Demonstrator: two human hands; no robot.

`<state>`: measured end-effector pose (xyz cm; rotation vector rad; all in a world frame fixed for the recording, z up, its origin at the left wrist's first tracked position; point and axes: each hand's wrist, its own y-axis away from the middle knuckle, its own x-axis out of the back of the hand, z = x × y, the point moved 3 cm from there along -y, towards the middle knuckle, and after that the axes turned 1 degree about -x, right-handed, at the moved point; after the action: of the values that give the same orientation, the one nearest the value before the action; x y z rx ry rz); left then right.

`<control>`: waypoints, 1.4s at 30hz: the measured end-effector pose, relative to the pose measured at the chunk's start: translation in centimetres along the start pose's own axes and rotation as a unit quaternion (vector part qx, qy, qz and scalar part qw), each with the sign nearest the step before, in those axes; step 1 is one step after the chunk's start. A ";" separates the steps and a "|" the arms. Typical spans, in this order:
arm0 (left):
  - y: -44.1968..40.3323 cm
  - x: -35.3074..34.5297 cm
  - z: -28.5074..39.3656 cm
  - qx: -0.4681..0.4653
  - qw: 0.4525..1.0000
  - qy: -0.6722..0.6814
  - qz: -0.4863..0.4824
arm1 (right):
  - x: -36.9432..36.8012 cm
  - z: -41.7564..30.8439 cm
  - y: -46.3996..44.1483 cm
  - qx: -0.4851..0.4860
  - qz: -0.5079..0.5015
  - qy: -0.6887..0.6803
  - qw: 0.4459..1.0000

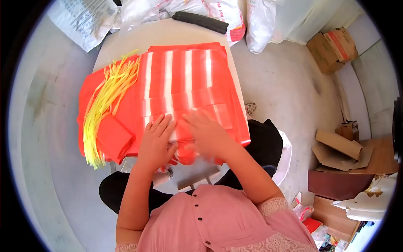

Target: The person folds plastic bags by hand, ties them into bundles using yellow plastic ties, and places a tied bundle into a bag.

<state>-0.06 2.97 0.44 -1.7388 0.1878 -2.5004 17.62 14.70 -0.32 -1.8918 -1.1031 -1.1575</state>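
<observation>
Red plastic sheets with white stripes (189, 75) lie in a flat stack on the table (126, 40). My left hand (156, 143) rests on the near edge of the stack, fingers spread and pointing away from me. Beside it, my right hand (208, 136) is on the same near edge, blurred by motion, its fingers apart. Some red sheet bunches at the edge between both hands. To the left, a bundle of yellow strips (103, 109) lies over more red material, next to a folded red piece (114, 136).
A black rolled item (200, 22) lies at the table's far edge. White plastic bags (222, 17) stand behind it. Cardboard boxes (333, 49) are at the far right, with an opened carton (342, 151) nearer on the right. My knees are under the table's near side.
</observation>
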 end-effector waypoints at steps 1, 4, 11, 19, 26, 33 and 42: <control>-0.1 0.2 -0.2 -0.002 1.000 -0.010 -0.004 | -0.4 -0.1 -0.4 0.010 -0.010 -0.009 1.000; -0.5 -0.4 0.8 0.022 1.000 -0.001 -0.020 | 0.4 2.5 0.8 0.006 -0.022 0.010 1.000; 0.6 1.2 -3.0 0.067 0.997 -0.009 -0.039 | 4.1 4.8 1.6 -0.039 -0.085 0.007 0.996; 1.1 3.5 -4.1 0.075 0.997 0.011 -0.033 | 4.4 4.7 0.9 -0.059 -0.093 0.022 0.994; 1.1 7.8 -2.9 0.319 0.910 0.211 -0.160 | 9.9 3.2 1.1 -0.178 -0.171 -0.072 0.966; -1.6 5.1 -2.6 0.072 0.986 -0.037 0.148 | 5.6 4.5 -1.3 -0.046 0.131 0.060 0.989; -3.7 -1.0 -0.3 -0.011 0.996 -0.056 0.063 | 0.0 1.9 -3.2 0.046 0.081 0.033 0.995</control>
<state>0.00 6.83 -0.02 -1.8093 0.3075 -2.3158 15.46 17.64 -0.72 -1.8237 -0.9335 -1.0529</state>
